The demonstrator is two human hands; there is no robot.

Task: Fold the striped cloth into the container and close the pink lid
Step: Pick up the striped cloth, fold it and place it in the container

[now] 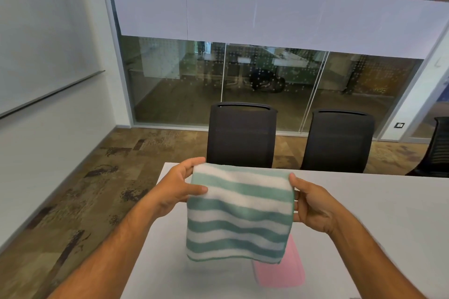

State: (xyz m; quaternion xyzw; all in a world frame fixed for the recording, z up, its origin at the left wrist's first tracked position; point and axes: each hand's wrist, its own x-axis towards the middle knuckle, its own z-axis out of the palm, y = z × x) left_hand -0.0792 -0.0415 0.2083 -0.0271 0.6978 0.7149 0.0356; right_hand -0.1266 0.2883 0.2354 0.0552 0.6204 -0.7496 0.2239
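Note:
The green-and-white striped cloth [239,211] hangs folded over in the air above the white table [376,213]. My left hand [181,185] pinches its upper left corner and my right hand [309,204] grips its upper right edge. Below the cloth's lower right corner the pink lid [281,272] lies on the table, partly covered by the cloth. The container itself is hidden behind the cloth.
Two black office chairs [240,137] [337,141] stand at the table's far edge, and part of a third [437,148] shows at the right. A glass partition [267,85] lies beyond them. Patterned floor [97,189] runs along the table's left side.

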